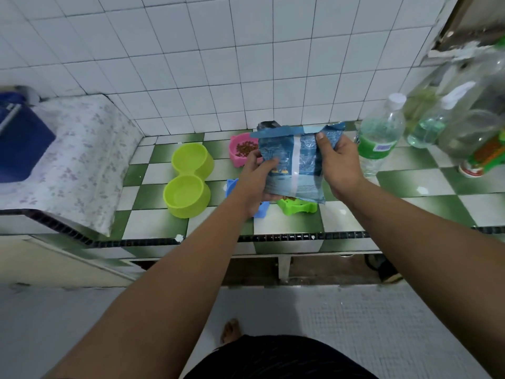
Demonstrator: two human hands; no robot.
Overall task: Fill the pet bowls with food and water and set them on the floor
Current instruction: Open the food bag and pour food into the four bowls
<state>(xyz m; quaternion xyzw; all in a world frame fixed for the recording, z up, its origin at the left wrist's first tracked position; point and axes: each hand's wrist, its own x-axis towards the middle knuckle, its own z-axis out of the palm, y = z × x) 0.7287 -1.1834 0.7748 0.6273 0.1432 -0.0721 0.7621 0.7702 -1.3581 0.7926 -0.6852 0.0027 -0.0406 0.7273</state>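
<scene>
I hold a blue pet food bag [296,162] upright over the green-and-white checkered counter [426,184]. My left hand [255,176] grips its left side and bottom; my right hand [340,162] grips its right side. Behind the bag a pink bowl [240,151] holds brown kibble. Under the bag a green bowl [297,207] shows some kibble, and a blue bowl [262,209] is mostly hidden by my left wrist. A lime-green double bowl [188,181] stands to the left with nothing in it. A clear water bottle [379,135] with a green label stands to the right.
More clear bottles [437,124] and a jar [481,149] crowd the counter's right end. A floral-covered raised block [82,160] with a blue container [19,140] is at the left. White tiled wall behind. Grey floor and my bare foot [231,330] lie below the counter edge.
</scene>
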